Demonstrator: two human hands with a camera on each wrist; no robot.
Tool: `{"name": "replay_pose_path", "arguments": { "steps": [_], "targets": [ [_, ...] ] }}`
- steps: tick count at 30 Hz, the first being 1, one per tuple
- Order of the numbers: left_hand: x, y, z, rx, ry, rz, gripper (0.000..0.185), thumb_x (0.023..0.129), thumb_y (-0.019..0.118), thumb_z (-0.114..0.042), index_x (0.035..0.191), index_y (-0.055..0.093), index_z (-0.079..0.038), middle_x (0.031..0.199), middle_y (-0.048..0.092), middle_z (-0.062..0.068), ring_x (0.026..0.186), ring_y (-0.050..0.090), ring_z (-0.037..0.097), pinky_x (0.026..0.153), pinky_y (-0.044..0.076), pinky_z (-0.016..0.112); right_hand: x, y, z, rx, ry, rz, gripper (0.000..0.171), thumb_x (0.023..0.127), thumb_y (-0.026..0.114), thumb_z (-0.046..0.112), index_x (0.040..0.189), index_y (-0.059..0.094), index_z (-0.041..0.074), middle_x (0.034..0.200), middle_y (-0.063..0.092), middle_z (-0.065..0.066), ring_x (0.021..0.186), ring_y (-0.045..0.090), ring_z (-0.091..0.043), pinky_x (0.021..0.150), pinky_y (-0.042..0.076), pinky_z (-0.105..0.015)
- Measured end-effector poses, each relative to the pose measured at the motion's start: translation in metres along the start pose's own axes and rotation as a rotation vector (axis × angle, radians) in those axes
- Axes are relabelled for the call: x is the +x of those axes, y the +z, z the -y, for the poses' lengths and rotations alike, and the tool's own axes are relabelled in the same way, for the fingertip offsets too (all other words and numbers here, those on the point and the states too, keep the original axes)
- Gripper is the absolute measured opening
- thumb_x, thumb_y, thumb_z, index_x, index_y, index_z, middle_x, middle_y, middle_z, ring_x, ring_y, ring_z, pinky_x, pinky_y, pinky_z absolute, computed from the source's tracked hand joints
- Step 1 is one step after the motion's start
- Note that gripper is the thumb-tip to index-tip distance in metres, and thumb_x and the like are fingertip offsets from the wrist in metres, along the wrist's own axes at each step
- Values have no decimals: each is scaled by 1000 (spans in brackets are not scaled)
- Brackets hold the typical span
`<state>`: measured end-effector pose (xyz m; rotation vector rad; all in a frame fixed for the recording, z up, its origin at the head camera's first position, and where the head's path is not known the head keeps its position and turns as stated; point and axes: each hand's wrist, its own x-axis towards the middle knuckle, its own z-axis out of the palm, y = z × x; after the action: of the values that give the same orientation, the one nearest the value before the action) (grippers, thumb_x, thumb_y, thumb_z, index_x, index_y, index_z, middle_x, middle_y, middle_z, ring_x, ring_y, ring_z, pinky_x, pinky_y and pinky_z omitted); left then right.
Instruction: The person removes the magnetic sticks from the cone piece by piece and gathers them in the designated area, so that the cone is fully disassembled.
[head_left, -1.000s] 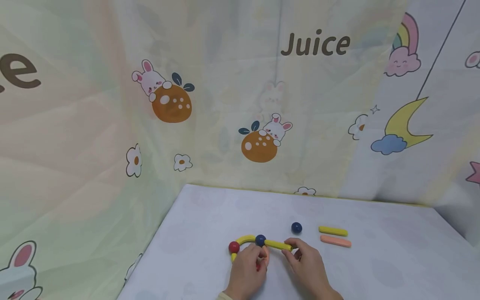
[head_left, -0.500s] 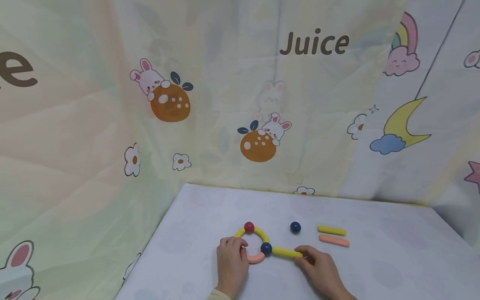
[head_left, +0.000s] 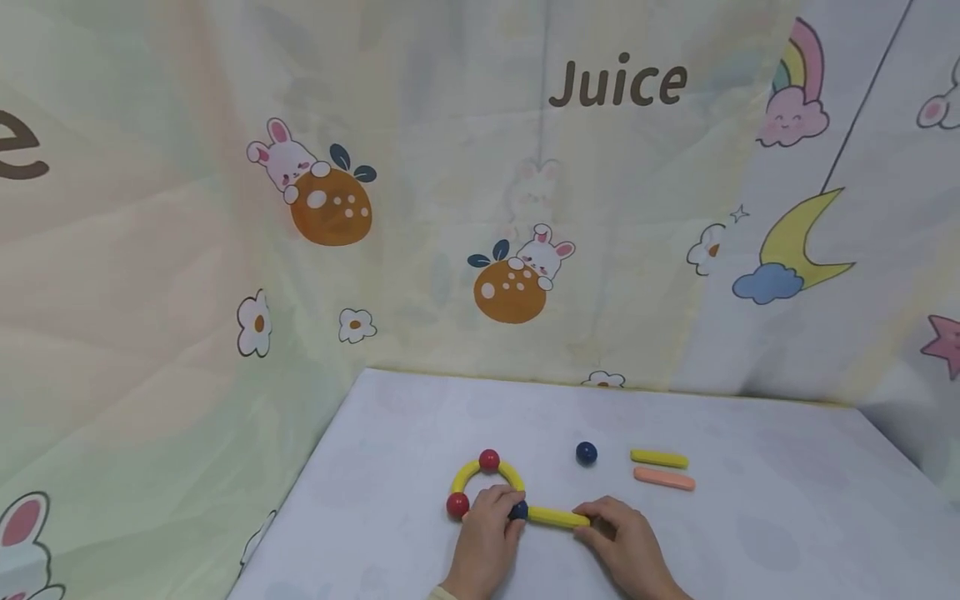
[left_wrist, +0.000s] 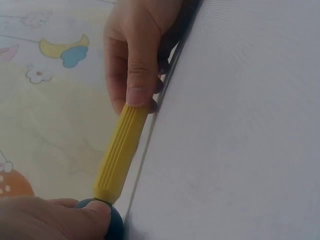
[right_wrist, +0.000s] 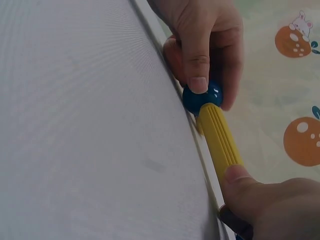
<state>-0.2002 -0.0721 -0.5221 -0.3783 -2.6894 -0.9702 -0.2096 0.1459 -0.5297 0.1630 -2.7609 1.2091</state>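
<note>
My left hand (head_left: pixel 486 537) pinches a blue ball (right_wrist: pixel 212 95) between thumb and fingers. That ball joins a ring of curved yellow rods (head_left: pixel 462 477) with one red ball (head_left: pixel 489 460) at the top and another red ball (head_left: pixel 457 504) at the left. The ring's lower part is hidden behind my left hand. A straight yellow rod (head_left: pixel 553 517) runs right from the blue ball, touching it. Its far end is held between the thumb and fingers of my right hand (head_left: pixel 626 542). In the left wrist view the ridged yellow rod (left_wrist: pixel 120 152) spans both hands.
Behind the ring lies a loose blue ball (head_left: pixel 587 453). Farther right, a loose yellow rod (head_left: pixel 659 458) and a pink rod (head_left: pixel 664 478) lie side by side on the white table (head_left: pixel 750 517). A printed curtain (head_left: pixel 420 208) hangs along the back and left.
The ring has turned and shifted, with red balls now at its top and left. My left hand moved from the ring's left side onto the blue ball. My right hand kept hold of the yellow rod.
</note>
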Motion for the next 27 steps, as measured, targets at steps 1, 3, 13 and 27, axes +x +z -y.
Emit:
{"name": "replay_pose_path", "arguments": {
  "steps": [1, 3, 13, 27],
  "targets": [
    [0, 0, 0, -1, -13, -5, 34, 84, 77, -14, 117, 69, -16, 115, 62, -8, 105, 58, 9, 89, 52, 27, 0, 0, 1, -6, -6, 4, 26, 75, 83, 18, 90, 70, 34, 81, 61, 22, 77, 53, -1, 73, 47, -22],
    [2, -1, 0, -8, -27, -16, 33, 83, 78, -14, 115, 70, -15, 111, 62, -8, 102, 59, 8, 87, 53, 26, 1, -2, 3, -15, -16, 15, 25, 76, 82, 18, 90, 70, 34, 81, 60, 22, 77, 52, -2, 73, 47, -23],
    [4, -4, 10, 15, -131, -122, 32, 82, 79, -12, 113, 71, -13, 108, 63, -2, 101, 60, 12, 85, 55, 30, 3, -22, -17, -25, 17, -72, 23, 81, 79, 14, 98, 71, 27, 92, 64, 13, 78, 53, -5, 70, 48, -21],
    [5, -3, 9, 21, -160, -106, 30, 83, 79, -15, 111, 69, -15, 109, 62, -3, 102, 60, 12, 83, 55, 32, 1, -76, -69, -105, 76, -189, 26, 87, 74, 21, 113, 69, 17, 104, 66, -1, 76, 48, -10, 63, 41, -22]
  ]
}}
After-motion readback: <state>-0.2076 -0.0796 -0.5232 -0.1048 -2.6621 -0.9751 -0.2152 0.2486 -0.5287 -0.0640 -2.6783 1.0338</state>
